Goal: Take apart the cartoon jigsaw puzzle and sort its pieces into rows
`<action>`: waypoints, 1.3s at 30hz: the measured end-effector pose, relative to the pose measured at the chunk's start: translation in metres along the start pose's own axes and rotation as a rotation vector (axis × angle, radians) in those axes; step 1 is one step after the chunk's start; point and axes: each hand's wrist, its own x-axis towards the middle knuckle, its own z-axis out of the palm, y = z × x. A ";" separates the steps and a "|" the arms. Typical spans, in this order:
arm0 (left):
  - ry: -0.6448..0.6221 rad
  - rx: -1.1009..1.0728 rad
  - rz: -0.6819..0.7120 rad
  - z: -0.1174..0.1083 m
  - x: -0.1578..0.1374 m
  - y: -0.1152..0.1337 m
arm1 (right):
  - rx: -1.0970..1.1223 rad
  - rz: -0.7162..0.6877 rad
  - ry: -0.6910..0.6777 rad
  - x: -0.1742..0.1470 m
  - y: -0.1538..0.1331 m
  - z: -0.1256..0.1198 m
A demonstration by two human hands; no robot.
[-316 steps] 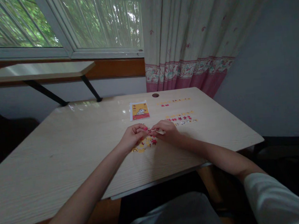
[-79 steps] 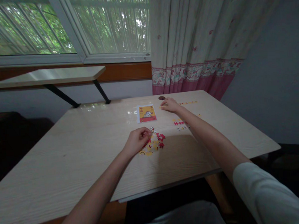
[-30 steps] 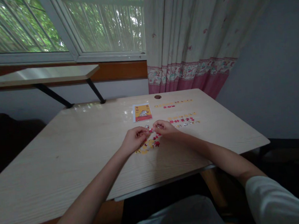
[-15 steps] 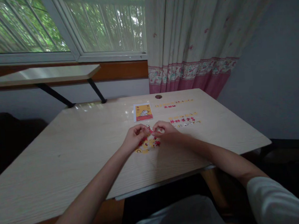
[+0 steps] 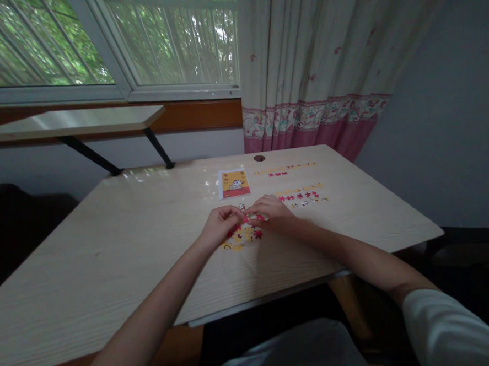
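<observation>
Close together over a small heap of loose jigsaw pieces (image 5: 243, 235), both my hands work near the middle of the desk. My left hand (image 5: 223, 224) is closed in a pinch, its fingertips on a small red jigsaw piece (image 5: 245, 218). From the other side my right hand (image 5: 273, 213) bends its fingers and thumb around the same spot, closed on the piece, which the fingers partly hide. The heap below is a mix of red, yellow and white. Just beyond the hands lies a picture card (image 5: 235, 183) with a white animal on yellow and red.
Rows of sorted jigsaw pieces (image 5: 299, 196) lie right of the hands, with further rows (image 5: 285, 170) towards the back. A cable hole (image 5: 259, 158) sits near the desk's (image 5: 148, 238) far edge. At back left stands a raised shelf (image 5: 100, 119) on black supports.
My right hand's fingers have stretched leftward and flattened over the pieces, closer to the left fingertips. The left hand has barely shifted.
</observation>
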 end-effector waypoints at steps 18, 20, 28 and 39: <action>0.058 1.075 0.297 -0.035 -0.003 0.005 | -0.068 0.211 0.238 -0.003 0.034 -0.039; 0.061 1.087 0.285 -0.035 -0.002 0.004 | -0.074 0.214 0.233 -0.002 0.033 -0.040; 0.063 1.089 0.290 -0.033 -0.003 0.004 | -0.080 0.199 0.231 -0.003 0.030 -0.039; 0.048 1.077 0.299 -0.031 -0.004 0.003 | -0.128 0.400 0.039 0.027 0.090 -0.047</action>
